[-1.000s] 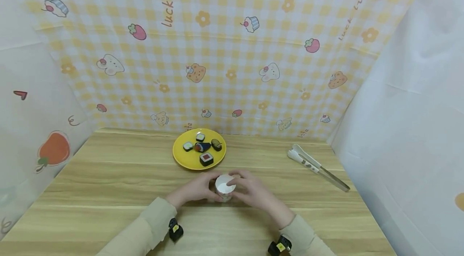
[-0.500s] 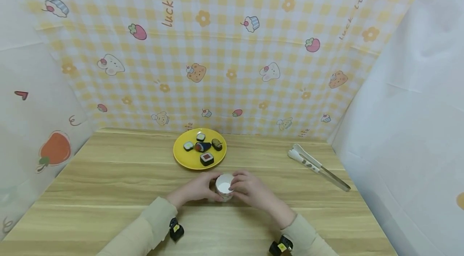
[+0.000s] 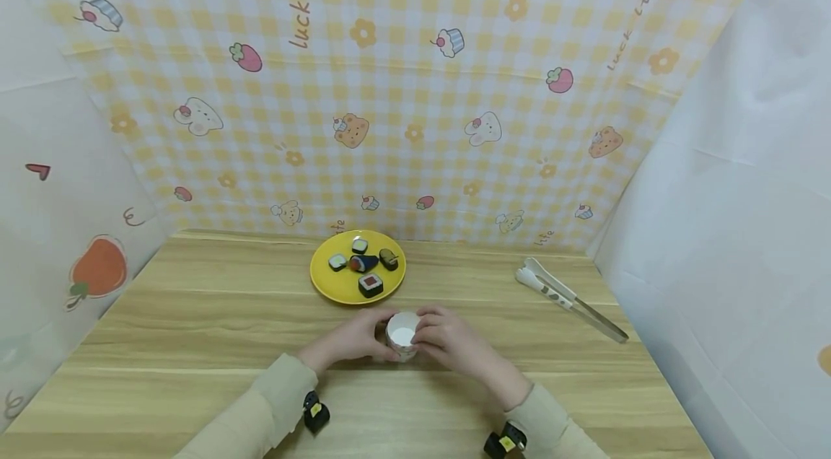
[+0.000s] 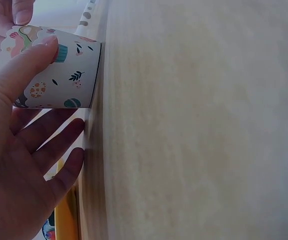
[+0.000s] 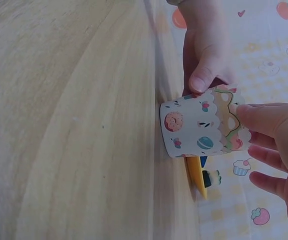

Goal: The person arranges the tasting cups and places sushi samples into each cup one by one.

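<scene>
A small white paper baking cup (image 3: 402,333), printed with doughnuts, leaves and sweets, stands upright on the wooden table in front of the person. My left hand (image 3: 350,338) holds it from the left; in the left wrist view its thumb lies along the wall of the cup (image 4: 66,75) and the fingers pass behind. From the other side my right hand (image 3: 454,342) pinches the scalloped rim, its thumb on the coloured border of the cup (image 5: 184,125) in the right wrist view. The white inside shows from above.
Behind the hands lies a yellow plate (image 3: 327,287) bearing several toy sushi pieces. Tongs (image 3: 571,300) with white ends rest at the right of the table (image 3: 227,329). A checked cloth (image 3: 415,84) hangs along the back, with white cloths at both sides.
The right hand's fingers have drawn back from over the cup's opening to its right rim. The left hand and the cup stay in place.
</scene>
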`<state>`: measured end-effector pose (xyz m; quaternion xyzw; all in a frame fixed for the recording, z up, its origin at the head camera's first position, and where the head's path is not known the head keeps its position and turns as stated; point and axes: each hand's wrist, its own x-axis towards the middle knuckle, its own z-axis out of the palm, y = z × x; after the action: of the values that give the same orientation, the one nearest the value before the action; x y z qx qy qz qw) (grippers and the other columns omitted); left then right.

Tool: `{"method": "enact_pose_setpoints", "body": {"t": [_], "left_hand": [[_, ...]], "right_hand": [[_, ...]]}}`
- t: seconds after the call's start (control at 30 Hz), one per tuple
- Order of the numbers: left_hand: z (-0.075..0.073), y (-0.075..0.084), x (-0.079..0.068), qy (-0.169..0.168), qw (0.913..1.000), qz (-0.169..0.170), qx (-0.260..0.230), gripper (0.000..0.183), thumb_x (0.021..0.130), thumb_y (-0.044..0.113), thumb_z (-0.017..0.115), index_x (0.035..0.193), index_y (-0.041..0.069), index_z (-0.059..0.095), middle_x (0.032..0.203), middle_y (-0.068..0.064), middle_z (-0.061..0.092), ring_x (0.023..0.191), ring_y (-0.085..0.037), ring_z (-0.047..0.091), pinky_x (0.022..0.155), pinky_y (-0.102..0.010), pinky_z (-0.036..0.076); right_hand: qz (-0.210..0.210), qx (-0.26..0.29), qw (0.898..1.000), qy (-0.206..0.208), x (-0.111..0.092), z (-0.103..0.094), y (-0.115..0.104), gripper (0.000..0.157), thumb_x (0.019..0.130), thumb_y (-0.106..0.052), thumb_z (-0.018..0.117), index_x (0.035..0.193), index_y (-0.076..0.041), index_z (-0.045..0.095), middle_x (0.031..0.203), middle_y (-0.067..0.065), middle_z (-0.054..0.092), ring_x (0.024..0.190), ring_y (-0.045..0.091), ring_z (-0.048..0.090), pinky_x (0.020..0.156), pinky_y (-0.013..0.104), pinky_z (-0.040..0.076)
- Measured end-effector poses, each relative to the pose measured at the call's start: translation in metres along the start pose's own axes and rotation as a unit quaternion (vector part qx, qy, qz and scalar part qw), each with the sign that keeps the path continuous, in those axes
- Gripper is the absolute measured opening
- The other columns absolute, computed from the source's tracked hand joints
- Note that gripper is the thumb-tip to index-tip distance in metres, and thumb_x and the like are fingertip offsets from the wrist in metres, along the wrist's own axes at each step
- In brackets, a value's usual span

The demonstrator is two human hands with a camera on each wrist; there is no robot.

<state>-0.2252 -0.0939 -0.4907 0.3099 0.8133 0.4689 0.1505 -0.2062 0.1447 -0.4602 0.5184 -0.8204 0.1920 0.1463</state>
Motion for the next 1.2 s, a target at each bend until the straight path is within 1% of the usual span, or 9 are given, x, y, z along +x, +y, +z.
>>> {"method": "enact_pose_setpoints", "body": {"t": [0.17, 0.33, 0.53, 0.7, 0.87, 1.0, 1.2], "left_hand": [[0.0, 0.0, 0.0, -0.001, 1.0, -0.002, 0.0, 0.062, 0.074, 0.029, 0.085, 0.128, 0.016, 0.057, 0.118, 0.009, 0.06, 0.11, -0.013, 0.054, 0.099, -0.039, 0.041], [0.0, 0.001, 0.0, -0.002, 1.0, -0.002, -0.003, 0.063, 0.073, 0.028, 0.085, 0.129, 0.016, 0.057, 0.119, 0.009, 0.06, 0.111, -0.013, 0.054, 0.1, -0.039, 0.041], [-0.001, 0.001, 0.001, -0.002, 0.9999, 0.004, -0.009, 0.066, 0.073, 0.026, 0.085, 0.131, 0.015, 0.056, 0.12, 0.009, 0.059, 0.112, -0.013, 0.053, 0.1, -0.039, 0.041], [-0.002, -0.001, 0.0, -0.003, 1.0, 0.009, -0.001, 0.065, 0.073, 0.026, 0.085, 0.13, 0.015, 0.057, 0.12, 0.009, 0.06, 0.111, -0.012, 0.053, 0.101, -0.039, 0.04], [-0.001, -0.003, 0.0, -0.009, 0.9999, 0.013, 0.006, 0.063, 0.073, 0.026, 0.085, 0.129, 0.018, 0.058, 0.123, 0.01, 0.059, 0.115, -0.011, 0.051, 0.104, -0.039, 0.038], [-0.001, -0.003, 0.0, -0.012, 0.9998, 0.016, 0.003, 0.063, 0.073, 0.026, 0.085, 0.129, 0.019, 0.058, 0.124, 0.011, 0.058, 0.116, -0.011, 0.051, 0.104, -0.038, 0.038], [-0.002, -0.001, 0.0, -0.02, 0.9996, 0.017, -0.009, 0.063, 0.074, 0.023, 0.084, 0.13, 0.016, 0.056, 0.124, 0.009, 0.059, 0.116, -0.01, 0.051, 0.104, -0.036, 0.038]], "right_hand": [[-0.01, -0.008, 1.0, 0.007, 0.001, -0.002, 0.0, 0.009, 0.079, -0.007, 0.078, 0.086, -0.011, 0.073, 0.091, -0.003, 0.065, 0.11, 0.024, 0.057, 0.097, 0.032, 0.047], [-0.01, -0.015, 1.0, 0.006, 0.003, -0.006, -0.001, 0.009, 0.079, -0.009, 0.078, 0.086, -0.012, 0.074, 0.091, -0.003, 0.066, 0.11, 0.024, 0.057, 0.097, 0.033, 0.047], [-0.023, -0.01, 0.999, 0.02, 0.006, -0.009, -0.001, 0.01, 0.078, -0.006, 0.078, 0.085, -0.01, 0.073, 0.09, -0.001, 0.066, 0.107, 0.025, 0.058, 0.095, 0.034, 0.048], [-0.035, -0.013, 0.999, 0.034, 0.008, -0.01, 0.001, 0.01, 0.076, -0.006, 0.079, 0.083, -0.01, 0.073, 0.088, -0.001, 0.066, 0.105, 0.025, 0.059, 0.094, 0.034, 0.049], [-0.037, -0.007, 0.998, 0.04, 0.009, -0.013, 0.001, 0.012, 0.075, -0.005, 0.08, 0.083, -0.009, 0.073, 0.088, -0.001, 0.067, 0.105, 0.024, 0.059, 0.095, 0.032, 0.048], [-0.038, -0.007, 0.998, 0.043, 0.01, -0.016, -0.001, 0.012, 0.075, -0.004, 0.08, 0.083, -0.01, 0.073, 0.088, -0.001, 0.067, 0.105, 0.024, 0.06, 0.093, 0.032, 0.049], [-0.047, -0.001, 0.997, 0.058, 0.013, -0.022, -0.001, 0.013, 0.074, 0.0, 0.08, 0.083, -0.007, 0.073, 0.089, 0.0, 0.068, 0.103, 0.025, 0.06, 0.091, 0.03, 0.05]]}}
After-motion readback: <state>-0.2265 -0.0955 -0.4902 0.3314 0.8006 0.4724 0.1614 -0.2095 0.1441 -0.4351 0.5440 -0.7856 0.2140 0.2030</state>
